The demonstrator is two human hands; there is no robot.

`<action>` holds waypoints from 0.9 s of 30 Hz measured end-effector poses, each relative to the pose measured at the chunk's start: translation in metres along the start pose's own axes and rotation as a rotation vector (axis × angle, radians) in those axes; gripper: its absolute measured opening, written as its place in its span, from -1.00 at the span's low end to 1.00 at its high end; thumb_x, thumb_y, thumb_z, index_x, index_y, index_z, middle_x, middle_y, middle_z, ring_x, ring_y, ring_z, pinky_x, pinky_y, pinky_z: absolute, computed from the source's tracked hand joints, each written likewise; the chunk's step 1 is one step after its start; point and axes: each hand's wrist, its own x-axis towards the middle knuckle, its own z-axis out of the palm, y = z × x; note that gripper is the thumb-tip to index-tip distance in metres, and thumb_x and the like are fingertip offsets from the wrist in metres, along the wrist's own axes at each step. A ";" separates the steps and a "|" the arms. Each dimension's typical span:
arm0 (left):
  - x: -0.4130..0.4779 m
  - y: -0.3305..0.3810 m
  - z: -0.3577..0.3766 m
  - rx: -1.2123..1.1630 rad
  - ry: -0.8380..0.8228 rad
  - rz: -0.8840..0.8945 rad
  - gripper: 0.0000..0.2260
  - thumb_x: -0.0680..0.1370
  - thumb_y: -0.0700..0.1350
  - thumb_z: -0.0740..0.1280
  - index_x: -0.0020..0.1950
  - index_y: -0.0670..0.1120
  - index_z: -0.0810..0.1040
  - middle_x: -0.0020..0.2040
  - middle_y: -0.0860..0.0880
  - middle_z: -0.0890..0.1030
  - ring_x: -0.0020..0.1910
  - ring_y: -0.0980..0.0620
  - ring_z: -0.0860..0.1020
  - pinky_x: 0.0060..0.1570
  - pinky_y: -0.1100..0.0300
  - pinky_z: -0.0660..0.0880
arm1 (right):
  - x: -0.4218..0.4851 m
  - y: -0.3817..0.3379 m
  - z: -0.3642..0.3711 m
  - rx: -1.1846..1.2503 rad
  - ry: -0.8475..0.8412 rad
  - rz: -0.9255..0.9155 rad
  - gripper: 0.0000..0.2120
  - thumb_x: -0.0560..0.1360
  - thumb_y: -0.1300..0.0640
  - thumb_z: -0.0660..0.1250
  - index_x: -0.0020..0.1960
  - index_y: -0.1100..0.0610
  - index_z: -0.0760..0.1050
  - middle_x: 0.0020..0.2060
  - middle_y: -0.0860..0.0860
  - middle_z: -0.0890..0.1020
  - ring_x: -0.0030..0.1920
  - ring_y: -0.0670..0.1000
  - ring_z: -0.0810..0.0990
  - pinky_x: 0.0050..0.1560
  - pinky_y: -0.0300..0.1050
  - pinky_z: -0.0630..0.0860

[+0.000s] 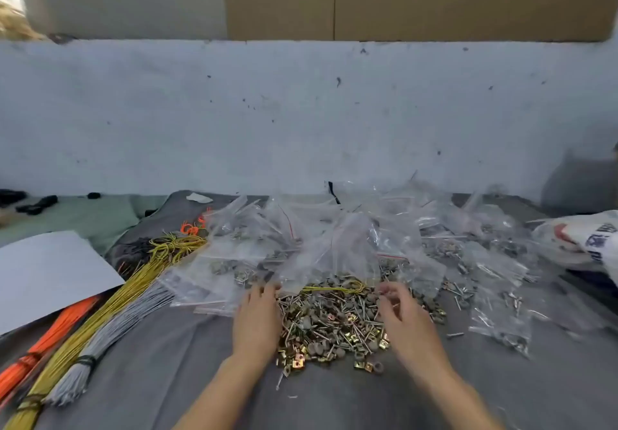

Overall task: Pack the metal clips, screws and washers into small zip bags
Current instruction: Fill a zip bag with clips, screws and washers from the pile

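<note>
A loose heap of brass clips, screws and grey washers point(331, 326) lies on the grey cloth in front of me. My left hand point(257, 319) rests at the heap's left edge, fingers stretched forward toward the clear zip bags point(301, 246) piled behind it. My right hand point(404, 316) hovers over the heap's right edge with fingers loosely curled; whether it holds a small part I cannot tell. More filled zip bags point(498, 296) spread to the right.
Bundles of orange, yellow and grey wires point(87, 346) lie at the left beside a white sheet point(46, 272). A printed plastic sack point(582, 242) sits at the far right. A pale wall stands close behind the work surface.
</note>
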 end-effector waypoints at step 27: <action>0.036 0.010 -0.038 -1.465 -0.325 -0.347 -0.78 0.49 -0.11 0.37 0.05 -0.19 0.66 -0.14 -0.11 0.67 -0.22 0.05 0.60 -0.26 0.25 0.58 | 0.065 -0.013 0.052 0.856 -0.119 0.222 -0.57 0.45 -0.21 0.39 0.25 -0.06 0.55 0.03 -0.06 0.73 0.00 -0.04 0.72 0.01 -0.09 0.64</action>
